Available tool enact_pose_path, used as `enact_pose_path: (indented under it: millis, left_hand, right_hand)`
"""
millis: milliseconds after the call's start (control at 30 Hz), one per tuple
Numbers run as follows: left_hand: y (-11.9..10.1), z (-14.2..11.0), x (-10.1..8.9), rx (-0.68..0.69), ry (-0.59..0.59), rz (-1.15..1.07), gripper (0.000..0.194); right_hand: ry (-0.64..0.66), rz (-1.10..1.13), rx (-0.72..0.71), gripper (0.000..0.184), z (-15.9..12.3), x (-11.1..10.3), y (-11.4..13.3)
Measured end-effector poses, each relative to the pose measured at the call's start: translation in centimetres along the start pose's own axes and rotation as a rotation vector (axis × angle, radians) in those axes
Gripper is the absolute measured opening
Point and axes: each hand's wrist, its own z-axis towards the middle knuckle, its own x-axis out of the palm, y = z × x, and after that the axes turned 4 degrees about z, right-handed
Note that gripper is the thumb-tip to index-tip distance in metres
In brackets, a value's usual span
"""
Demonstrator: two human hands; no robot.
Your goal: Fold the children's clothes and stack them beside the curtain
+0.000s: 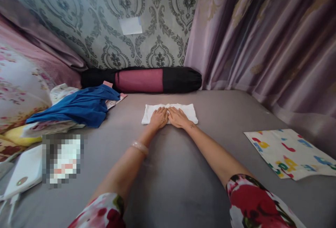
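Observation:
A white folded cloth (191,113) lies flat on the grey sheet (168,175), in the middle of the head view. Both my hands rest palm down on it, side by side and touching near its centre. My left hand (159,117) has its fingers stretched out over the cloth's left half. On the right half, my right hand (177,116) lies flat with its fingers extended. Neither hand grips anything. What is under my palms is hidden.
A long black and pink bag (139,80) lies along the patterned wall. Left are a blue garment (78,105) on a clothes pile and a white power bank (25,170) with cables. Right lies a colourful printed cloth (291,152), near purple curtains (236,39).

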Motion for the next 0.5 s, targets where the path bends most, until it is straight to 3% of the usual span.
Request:
enact_pose_path:
  millis: [233,500]
  left_hand:
    - [1.6,0.8,0.3,-0.037,0.012,0.045,0.05]
    - [5.3,0.2,0.6,-0.112,-0.006,0.016,0.053]
  right_hand:
    - [-0.024,-0.027,0.028,0.057,0.8,0.5,-2.1]
    - [-0.056,-0.068,0.108,0.057,-0.2,0.0,-3.5]
